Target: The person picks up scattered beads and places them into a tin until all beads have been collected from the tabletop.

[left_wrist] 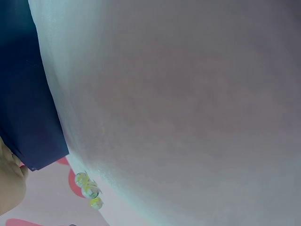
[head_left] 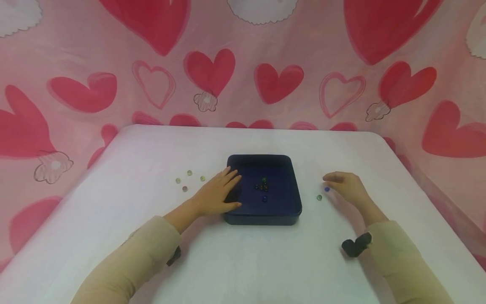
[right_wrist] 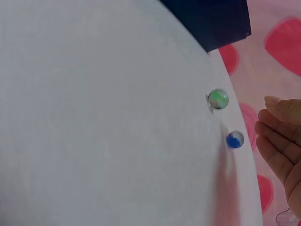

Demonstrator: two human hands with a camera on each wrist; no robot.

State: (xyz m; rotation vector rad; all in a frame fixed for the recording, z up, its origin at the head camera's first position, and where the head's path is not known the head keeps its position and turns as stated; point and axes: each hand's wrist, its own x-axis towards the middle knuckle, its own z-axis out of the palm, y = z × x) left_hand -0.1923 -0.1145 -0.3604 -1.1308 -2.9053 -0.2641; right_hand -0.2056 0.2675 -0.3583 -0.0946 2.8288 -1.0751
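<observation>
A dark blue square tray (head_left: 279, 209) stands mid-table, with several dark marbles (head_left: 263, 185) and one blue marble (head_left: 264, 199) inside. My left hand (head_left: 217, 195) rests over the tray's left edge, its fingers spread. To the right, my right hand (head_left: 346, 188) hovers just above a blue marble (head_left: 327, 189), fingers slightly bent and holding nothing. A green marble (head_left: 319, 197) lies close to that blue one. In the right wrist view, the blue marble (right_wrist: 235, 139) and green marble (right_wrist: 218, 99) sit apart from the fingers.
Left of the tray, a few yellowish clear marbles (head_left: 189, 173) and a pinkish marble (head_left: 184, 188) lie on the white table (head_left: 243, 261). A pink cloth with red hearts (head_left: 279, 83) hangs behind the table and along its sides.
</observation>
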